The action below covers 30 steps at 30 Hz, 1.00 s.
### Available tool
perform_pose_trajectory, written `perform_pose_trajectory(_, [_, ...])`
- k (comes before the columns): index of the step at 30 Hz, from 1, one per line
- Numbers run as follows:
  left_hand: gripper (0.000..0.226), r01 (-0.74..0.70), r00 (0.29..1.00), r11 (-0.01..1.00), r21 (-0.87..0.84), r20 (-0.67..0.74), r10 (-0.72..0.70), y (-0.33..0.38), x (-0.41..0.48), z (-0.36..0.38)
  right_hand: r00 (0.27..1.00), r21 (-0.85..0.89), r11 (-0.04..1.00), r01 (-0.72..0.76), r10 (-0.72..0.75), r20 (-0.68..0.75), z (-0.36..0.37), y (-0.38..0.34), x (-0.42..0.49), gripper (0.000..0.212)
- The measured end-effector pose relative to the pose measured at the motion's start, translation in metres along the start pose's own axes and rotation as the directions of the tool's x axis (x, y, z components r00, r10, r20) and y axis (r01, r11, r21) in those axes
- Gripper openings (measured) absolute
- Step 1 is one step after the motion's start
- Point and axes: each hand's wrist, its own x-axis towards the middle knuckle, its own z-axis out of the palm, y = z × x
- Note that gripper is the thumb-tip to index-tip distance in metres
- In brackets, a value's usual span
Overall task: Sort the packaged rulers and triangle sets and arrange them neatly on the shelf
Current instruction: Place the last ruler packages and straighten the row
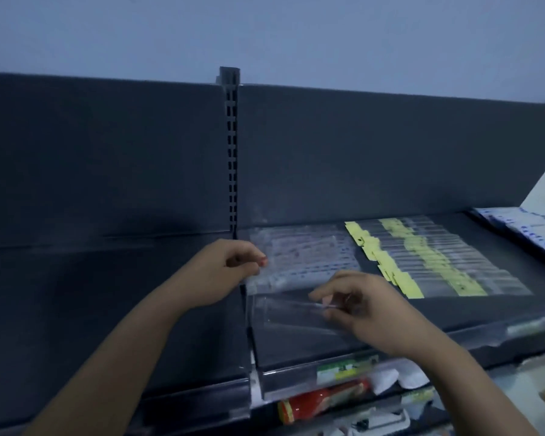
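A clear packaged triangle set (291, 314) lies at the front left of the dark shelf (472, 313). My right hand (364, 309) pinches its right part with curled fingers. My left hand (230, 269) pinches the left edge of the clear packages (309, 256) stacked just behind it. Further right, a fanned row of packaged rulers with yellow header cards (434, 256) lies flat on the shelf.
White-and-blue packages (523, 228) lean at the shelf's far right. A slotted upright post (232, 152) splits the shelf from the left bay (107, 294). Below the shelf lip sit a red package (321, 401) and white items (397, 377).
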Motion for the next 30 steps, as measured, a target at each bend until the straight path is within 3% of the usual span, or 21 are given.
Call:
perform_pose_trajectory(9, [0.007,0.079,0.99,0.977,0.198,0.101,-0.1,0.01,0.051,0.067,0.998,0.131,0.991,-0.04,0.045,-0.034,-0.035,0.062,-0.023,0.032])
perform_pose_trajectory(20, [0.013,0.107,0.994,0.937,0.332,-0.053,-0.095,-0.002,0.068,0.088,1.0,0.207,0.978,-0.012,0.017,-0.018,-0.029,0.077,-0.021,0.032])
perform_pose_trajectory(25, [0.018,0.047,0.994,0.915,0.401,-0.112,-0.002,-0.003,0.06,0.082,1.0,0.216,0.976,0.008,-0.006,-0.013,-0.027,0.078,-0.014,0.032])
perform_pose_trajectory(27, [0.017,0.045,0.997,0.912,0.407,-0.079,-0.013,-0.003,0.055,0.078,1.0,0.225,0.974,0.023,-0.022,-0.008,-0.026,0.079,-0.009,0.031])
perform_pose_trajectory(30, [0.018,0.011,1.0,0.836,0.548,0.018,-0.025,-0.004,0.048,0.074,0.999,0.228,0.973,0.031,-0.033,0.005,-0.023,0.078,0.001,0.031])
